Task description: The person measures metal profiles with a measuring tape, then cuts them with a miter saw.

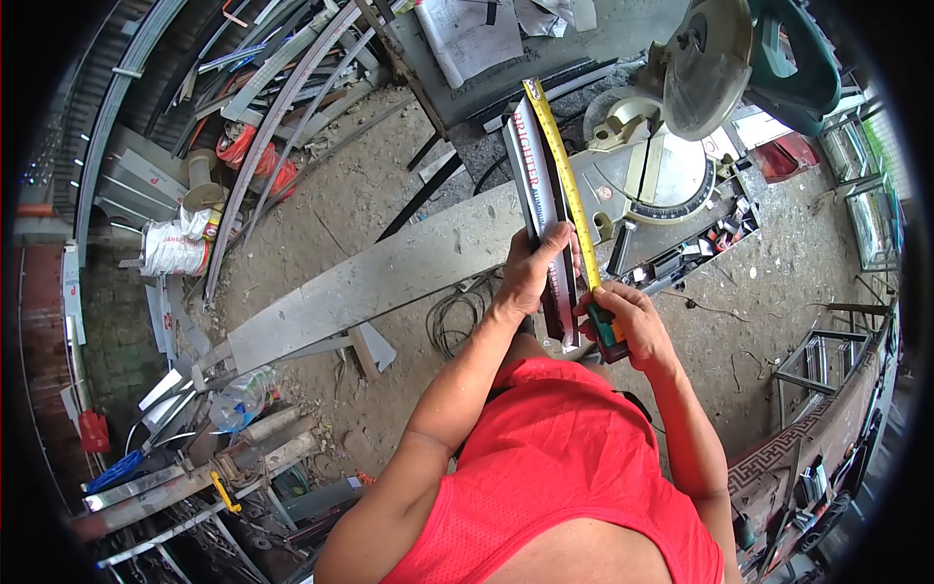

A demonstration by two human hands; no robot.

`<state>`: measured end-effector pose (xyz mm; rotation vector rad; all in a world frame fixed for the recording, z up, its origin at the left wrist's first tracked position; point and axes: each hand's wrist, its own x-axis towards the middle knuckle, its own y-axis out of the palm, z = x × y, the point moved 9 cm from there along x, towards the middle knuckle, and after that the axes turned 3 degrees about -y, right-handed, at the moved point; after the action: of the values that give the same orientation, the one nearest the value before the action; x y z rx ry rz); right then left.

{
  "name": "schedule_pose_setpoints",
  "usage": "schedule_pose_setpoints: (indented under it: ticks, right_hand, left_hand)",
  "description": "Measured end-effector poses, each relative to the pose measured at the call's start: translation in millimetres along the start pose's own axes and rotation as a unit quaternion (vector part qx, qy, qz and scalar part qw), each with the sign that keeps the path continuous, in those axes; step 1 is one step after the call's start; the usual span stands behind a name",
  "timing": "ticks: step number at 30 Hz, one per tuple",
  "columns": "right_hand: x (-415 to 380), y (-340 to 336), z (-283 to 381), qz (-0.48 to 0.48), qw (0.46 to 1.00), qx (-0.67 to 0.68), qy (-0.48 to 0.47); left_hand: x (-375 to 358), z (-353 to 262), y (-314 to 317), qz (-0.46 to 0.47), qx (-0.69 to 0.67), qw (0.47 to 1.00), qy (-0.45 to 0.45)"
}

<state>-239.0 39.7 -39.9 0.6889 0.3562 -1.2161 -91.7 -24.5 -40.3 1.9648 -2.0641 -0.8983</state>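
My left hand [535,265] is wrapped round a short aluminium profile [531,180] with dark edges and a white film printed in red and blue letters. In my right hand [630,323] is a green and black tape measure [608,336], gripped by its case. Its yellow blade [566,175] is drawn out alongside the profile, and the blade's end lies by the profile's far end. Both things are held in front of my red shirt, over the edge of a long metal bench.
A mitre saw [671,156] with a round base stands at the far right of the long metal bench [389,263]. Beside it is a tray of small offcuts [705,243]. Long metal profiles [263,146] lean at the left, near a white sack [175,245]. Coiled wire [452,321] lies on the dirt floor.
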Motion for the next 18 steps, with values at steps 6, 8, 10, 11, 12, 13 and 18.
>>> schedule_pose_setpoints:
  ticks: [6, 8, 10, 11, 12, 13, 18]
  right_hand:
    - [1.8, -0.5, -1.2, 0.021, 1.0, 0.011, 0.004]
    - [6.6, -4.0, -6.1, 0.034, 0.999, 0.009, -0.009]
    - [17.3, -17.2, -11.6, 0.022, 0.996, -0.001, -0.091]
    - [20.6, -22.9, -15.2, 0.023, 0.994, -0.01, -0.106]
    - [23.2, -26.6, -17.5, 0.022, 0.993, -0.013, -0.112]
    - [23.8, -31.1, -15.5, 0.016, 0.99, -0.031, -0.138]
    - [21.5, -37.8, -14.3, 0.033, 0.982, -0.041, -0.181]
  left_hand:
    - [0.2, 4.7, 0.0, 0.012, 0.024, 1.0, 0.007]
    - [-1.0, -6.7, -2.2, -0.012, 0.088, 0.992, 0.091]
    - [-5.3, -14.8, -4.8, -0.032, 0.172, 0.969, 0.173]
    - [-10.5, -20.5, -1.8, -0.033, 0.212, 0.955, 0.206]
    - [-15.5, -27.8, 2.9, -0.033, 0.25, 0.938, 0.237]
    - [-18.3, -33.0, 8.7, -0.021, 0.266, 0.931, 0.25]
    - [-29.2, -39.8, 27.0, 0.015, 0.276, 0.923, 0.268]
